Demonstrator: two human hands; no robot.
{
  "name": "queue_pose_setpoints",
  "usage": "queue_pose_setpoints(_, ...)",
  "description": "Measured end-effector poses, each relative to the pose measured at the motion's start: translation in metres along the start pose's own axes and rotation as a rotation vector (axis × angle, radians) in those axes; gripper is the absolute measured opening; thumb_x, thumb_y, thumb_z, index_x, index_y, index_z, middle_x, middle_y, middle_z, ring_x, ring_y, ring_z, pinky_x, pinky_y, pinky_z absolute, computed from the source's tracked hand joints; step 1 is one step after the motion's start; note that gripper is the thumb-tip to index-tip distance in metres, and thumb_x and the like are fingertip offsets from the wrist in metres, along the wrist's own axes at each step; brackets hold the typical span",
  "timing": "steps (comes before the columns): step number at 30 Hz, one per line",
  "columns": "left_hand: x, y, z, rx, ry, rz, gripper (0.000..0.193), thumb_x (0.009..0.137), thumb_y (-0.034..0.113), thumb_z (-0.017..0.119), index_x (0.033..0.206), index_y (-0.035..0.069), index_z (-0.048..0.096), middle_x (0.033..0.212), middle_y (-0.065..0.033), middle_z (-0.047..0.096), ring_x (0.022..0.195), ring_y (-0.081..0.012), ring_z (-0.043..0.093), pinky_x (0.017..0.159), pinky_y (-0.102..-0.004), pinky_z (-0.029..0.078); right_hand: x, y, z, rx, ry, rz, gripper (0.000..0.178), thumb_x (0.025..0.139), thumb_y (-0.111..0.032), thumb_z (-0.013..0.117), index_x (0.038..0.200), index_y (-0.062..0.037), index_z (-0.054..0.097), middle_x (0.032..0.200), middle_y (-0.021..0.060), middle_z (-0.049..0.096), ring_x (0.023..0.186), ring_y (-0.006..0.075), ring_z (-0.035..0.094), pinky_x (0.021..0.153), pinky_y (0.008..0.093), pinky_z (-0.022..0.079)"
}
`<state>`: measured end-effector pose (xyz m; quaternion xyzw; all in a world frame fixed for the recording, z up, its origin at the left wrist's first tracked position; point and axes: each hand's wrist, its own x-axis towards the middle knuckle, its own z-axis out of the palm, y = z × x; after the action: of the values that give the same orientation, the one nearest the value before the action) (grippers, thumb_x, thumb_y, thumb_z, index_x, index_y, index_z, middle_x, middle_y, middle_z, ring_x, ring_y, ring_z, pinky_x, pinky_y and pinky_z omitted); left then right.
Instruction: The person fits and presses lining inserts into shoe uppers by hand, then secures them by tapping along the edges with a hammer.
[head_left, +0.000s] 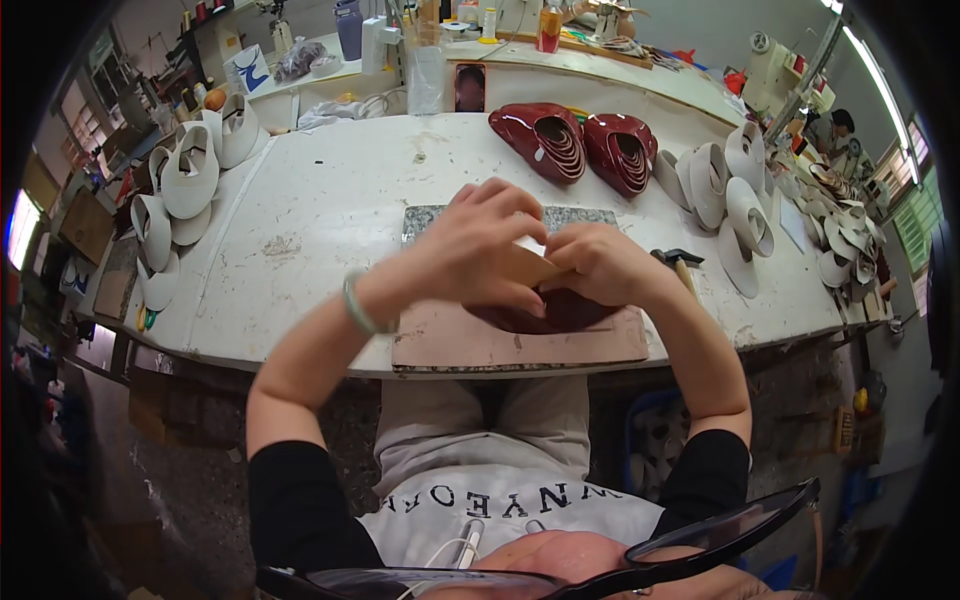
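The left grip [482,243] arches palm-down beside the curled right grip [598,262].

- Clock centre: the left hand [478,245] and right hand [602,265], crowding over a dark red piece [545,315] on the brown board [440,342].
- 9 to 11 o'clock: widest passage, a broad bare stretch of tabletop [335,195], bounded far out by white curved pieces [190,180].
- 11 o'clock, far edge: a clear container [426,85] blocks.
- 12 to 1 o'clock: two glossy red shells [540,140] leave only a narrow strip before the speckled slab [590,216].
- 2 o'clock: more white pieces [745,210] obstruct.
- 3 o'clock: a black-headed tool [680,262] lies near the right wrist.
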<state>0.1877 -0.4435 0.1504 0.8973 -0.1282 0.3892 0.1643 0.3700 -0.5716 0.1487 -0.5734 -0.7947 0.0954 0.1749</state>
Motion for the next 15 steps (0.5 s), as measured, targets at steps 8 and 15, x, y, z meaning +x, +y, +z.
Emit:
queue_pose_setpoints(8, -0.020, -0.045, 0.018, 0.398, -0.504, 0.106, 0.011, 0.071, 0.015, 0.065, 0.066, 0.008, 0.058, 0.069, -0.0063, 0.058, 0.069, -0.0230, 0.059, 0.063, -0.0341, 0.045, -0.006, 0.017, 0.041, -0.630, 0.346, -0.194, 0.012, 0.073, -0.010, 0.057, 0.084, -0.0068, 0.056, 0.080, 0.0054, 0.053, 0.081, 0.0231, 0.054, 0.070, 0.0342, 0.042)
queue_pose_setpoints(15, -0.083, -0.010, 0.054, 0.127, -0.751, -0.367, 0.012, 0.073, 0.010, 0.060, 0.081, 0.011, 0.070, 0.079, -0.0102, 0.064, 0.080, -0.0296, 0.062, 0.071, -0.0401, 0.050, -0.048, 0.015, 0.125, -0.086, 0.165, 0.225, 0.015, 0.069, -0.015, 0.064, 0.083, -0.0103, 0.067, 0.080, 0.0134, 0.066, 0.079, 0.0326, 0.064, 0.071, 0.0426, 0.050)
